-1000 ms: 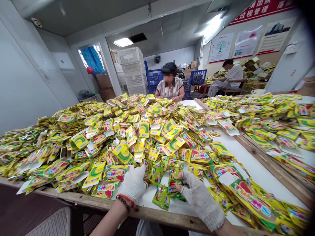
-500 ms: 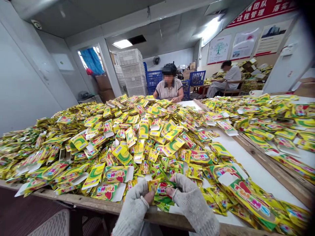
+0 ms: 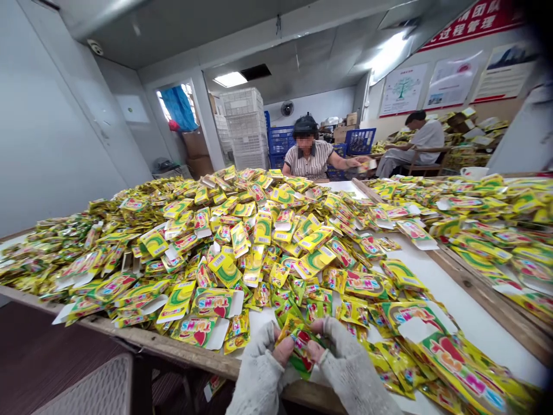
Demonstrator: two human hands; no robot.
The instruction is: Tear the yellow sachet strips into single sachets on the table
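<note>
My left hand [image 3: 262, 369] and my right hand [image 3: 345, 369], both in grey fingerless knit gloves, meet at the near edge of the table [image 3: 181, 349]. Together they pinch a small stack of green and yellow sachets [image 3: 299, 346], thumbs on top, held just above the table's edge. Around them lie loose sachets and flat yellow carton blanks [image 3: 211, 302], part of a big heap [image 3: 242, 230] covering the table.
A person in a striped shirt [image 3: 311, 158] sits at the far end, one arm reaching right. Another person [image 3: 421, 138] sits at a back table. White and blue crates [image 3: 244, 127] stand by the doorway. A second packet-covered table [image 3: 488, 219] adjoins on the right.
My hands came together from lying apart on the packets, gathered sachets into a stack and lifted it toward me. The view shifted a little left. The striped-shirt person stretched an arm out.
</note>
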